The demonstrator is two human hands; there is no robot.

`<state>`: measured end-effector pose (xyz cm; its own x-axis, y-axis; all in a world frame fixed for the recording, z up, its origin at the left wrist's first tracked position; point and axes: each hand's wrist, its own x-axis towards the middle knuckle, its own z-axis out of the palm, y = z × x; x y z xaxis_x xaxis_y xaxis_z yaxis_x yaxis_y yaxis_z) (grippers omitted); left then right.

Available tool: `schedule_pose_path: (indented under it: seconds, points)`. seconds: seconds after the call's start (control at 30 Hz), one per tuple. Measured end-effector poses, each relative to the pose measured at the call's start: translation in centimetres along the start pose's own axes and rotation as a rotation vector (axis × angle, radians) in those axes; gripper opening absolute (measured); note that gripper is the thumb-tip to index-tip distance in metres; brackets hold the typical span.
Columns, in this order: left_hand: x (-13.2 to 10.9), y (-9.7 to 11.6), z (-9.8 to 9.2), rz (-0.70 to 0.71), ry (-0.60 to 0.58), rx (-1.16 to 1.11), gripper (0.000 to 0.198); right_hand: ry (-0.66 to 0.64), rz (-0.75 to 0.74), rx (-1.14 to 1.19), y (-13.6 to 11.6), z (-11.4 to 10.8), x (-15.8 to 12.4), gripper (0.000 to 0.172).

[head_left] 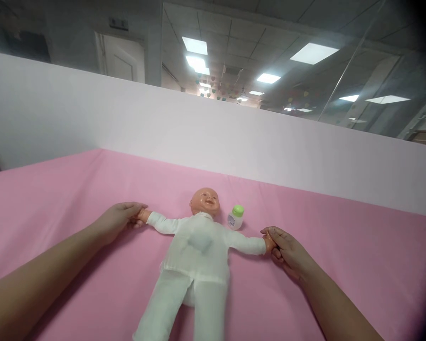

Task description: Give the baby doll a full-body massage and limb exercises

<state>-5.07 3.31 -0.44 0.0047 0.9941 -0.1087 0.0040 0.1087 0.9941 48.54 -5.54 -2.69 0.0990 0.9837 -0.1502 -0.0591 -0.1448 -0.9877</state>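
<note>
A baby doll (202, 248) with a white cloth body lies on its back, its arms stretched out to both sides. My left hand (122, 220) grips the doll's small plastic hand on the left, fingers closed round it. On the other side, my right hand (286, 251) pinches the doll's other hand between thumb and fingers. Beside the doll's head, to the right, is a small bottle (235, 219) with a green cap and a whitish body; neither hand touches it. A greyish patch shows on the doll's chest. The lower ends of its legs run out of view.
A pink sheet (341, 237) covers the surface under the doll. Behind it runs a low white partition (199, 128), with a glass pane (270, 61) above it showing ceiling lights. A white door (122, 59) stands at the back left.
</note>
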Motion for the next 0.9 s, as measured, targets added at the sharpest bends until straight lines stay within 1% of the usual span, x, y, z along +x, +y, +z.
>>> schedule_pose_path:
  seconds: [0.1,0.17,0.27,0.43,0.5,0.6,0.67,0.77,0.9]
  points:
    - [-0.1,0.1,0.1,-0.026,-0.011,-0.05,0.048,-0.001,-0.018,0.053,-0.3,-0.1,-0.1,0.045]
    - [-0.2,0.2,0.1,-0.045,-0.026,-0.086,0.049,-0.046,-0.045,0.132,-0.6,-0.2,-0.2,0.046]
    - [-0.2,0.3,0.2,-0.067,-0.049,-0.107,0.05,-0.117,-0.054,0.215,-1.0,-0.5,-0.3,0.053]
    - [0.0,0.1,-0.2,-0.019,-0.073,-0.041,0.046,-0.143,-0.047,0.172,-1.2,-0.5,-0.6,0.062]
    - [0.1,0.1,-0.3,-0.012,-0.068,-0.008,0.045,-0.137,-0.048,0.14,-1.3,-0.3,-0.7,0.06]
    - [0.3,0.2,-0.3,-0.028,-0.037,0.022,0.041,-0.101,-0.031,0.066,-1.3,0.0,-0.7,0.043]
    - [0.3,0.3,-0.1,-0.038,-0.019,0.027,0.04,-0.085,-0.039,0.012,-1.2,0.1,-0.6,0.036]
    - [0.3,0.4,0.1,-0.055,0.004,0.034,0.041,-0.049,-0.067,-0.032,-1.0,0.2,-0.4,0.038]
    - [0.5,0.2,0.1,-0.093,0.012,0.042,0.037,-0.023,-0.079,-0.014,-0.9,0.2,-0.3,0.045]
